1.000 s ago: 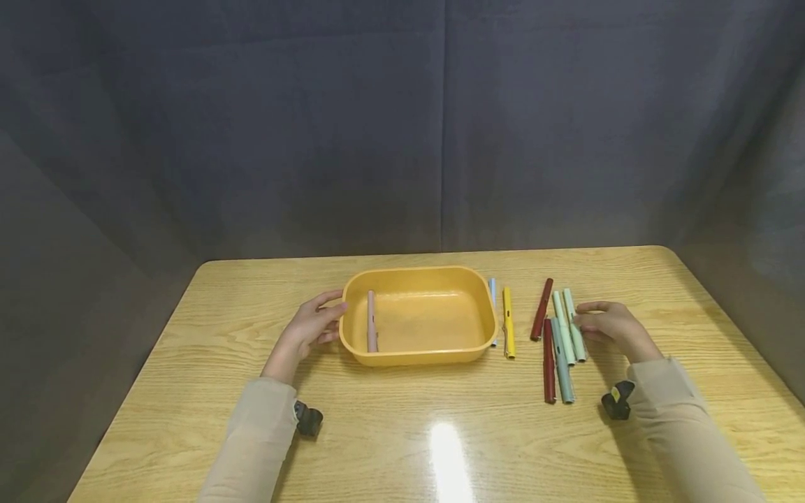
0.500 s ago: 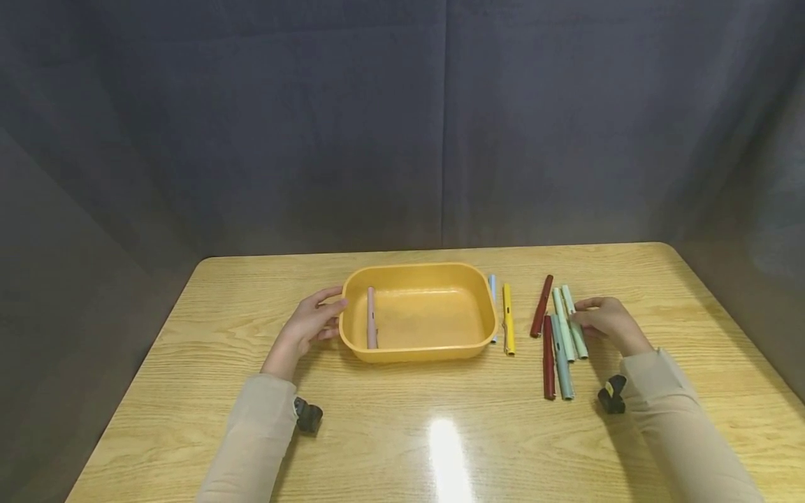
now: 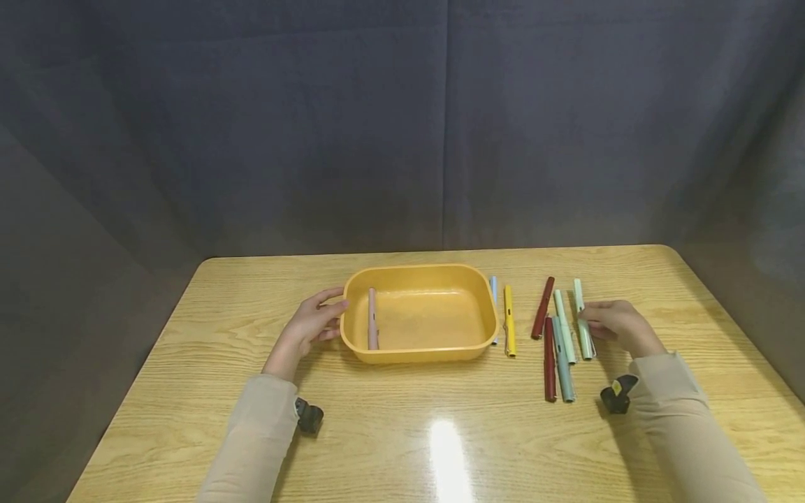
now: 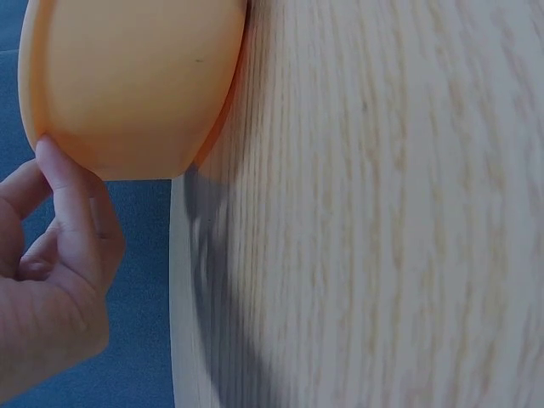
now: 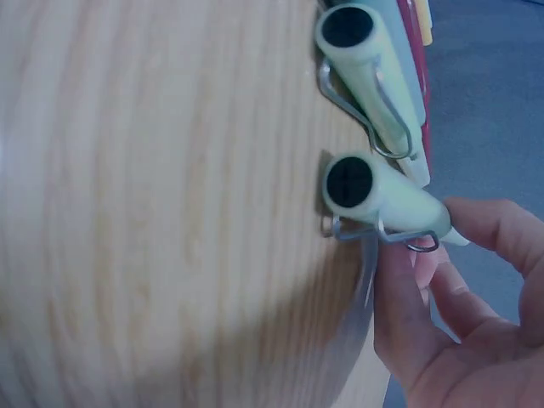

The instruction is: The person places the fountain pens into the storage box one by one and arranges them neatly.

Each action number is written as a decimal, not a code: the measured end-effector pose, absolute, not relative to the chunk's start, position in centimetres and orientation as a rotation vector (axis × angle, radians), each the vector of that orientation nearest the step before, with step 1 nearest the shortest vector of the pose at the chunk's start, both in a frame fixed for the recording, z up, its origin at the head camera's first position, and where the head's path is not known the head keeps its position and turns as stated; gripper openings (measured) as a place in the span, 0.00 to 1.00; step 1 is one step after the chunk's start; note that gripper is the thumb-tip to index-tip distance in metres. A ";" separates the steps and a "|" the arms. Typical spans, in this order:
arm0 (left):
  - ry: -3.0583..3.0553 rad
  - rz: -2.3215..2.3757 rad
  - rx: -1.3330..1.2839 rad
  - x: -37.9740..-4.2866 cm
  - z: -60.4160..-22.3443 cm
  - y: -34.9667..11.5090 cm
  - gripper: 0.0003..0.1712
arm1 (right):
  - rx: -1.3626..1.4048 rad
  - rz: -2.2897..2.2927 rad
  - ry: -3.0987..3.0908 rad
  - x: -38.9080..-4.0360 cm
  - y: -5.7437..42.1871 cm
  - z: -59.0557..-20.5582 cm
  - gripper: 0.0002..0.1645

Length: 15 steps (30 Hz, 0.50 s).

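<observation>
1. Grip: right hand (image 3: 619,323) pinched pale-green tubular metal-clipped pen (image 5: 404,200); left hand (image 3: 311,321) held yellow-orange rounded plastic-looking tray (image 3: 421,356) by its rim.
2. Work looked early: mauve slim pen (image 3: 372,318) inside tray, pinched pen plus six slim coloured pens (image 3: 562,359) outside, to its right.
3. Hands angled inward, well apart.

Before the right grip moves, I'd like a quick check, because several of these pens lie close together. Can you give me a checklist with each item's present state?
1. Right grip pinches the rightmost pale green pen: ok.
2. That pen is apart from the second pale green pen: ok, a gap shows.
3. It is lifted off the table: cannot tell.
4. Left grip holds the yellow tray: ok, at its left end.
5. Tray has room beside the mauve pen: ok, bare floor to its right.
6. Light blue pen fully in view: not ok, the tray's right side partly hides it.
</observation>
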<state>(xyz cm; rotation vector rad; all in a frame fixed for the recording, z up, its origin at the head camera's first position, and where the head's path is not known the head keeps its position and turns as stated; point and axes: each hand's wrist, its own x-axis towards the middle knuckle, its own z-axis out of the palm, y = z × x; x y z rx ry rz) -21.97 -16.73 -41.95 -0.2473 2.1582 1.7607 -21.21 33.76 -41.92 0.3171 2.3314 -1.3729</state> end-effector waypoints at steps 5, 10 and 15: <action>2.164 1.753 -0.248 -22.0 -42.0 -16.8 0.29 | 0.365 -1.421 2.295 -21.3 34.0 -41.6 0.40; 2.163 1.754 -0.251 -21.9 -42.0 -16.8 0.29 | 0.384 -1.467 2.269 -21.6 33.9 -40.8 0.43; 2.165 1.749 -0.253 -21.8 -41.9 -16.8 0.30 | 0.386 -1.559 2.215 -22.1 33.4 -39.7 0.45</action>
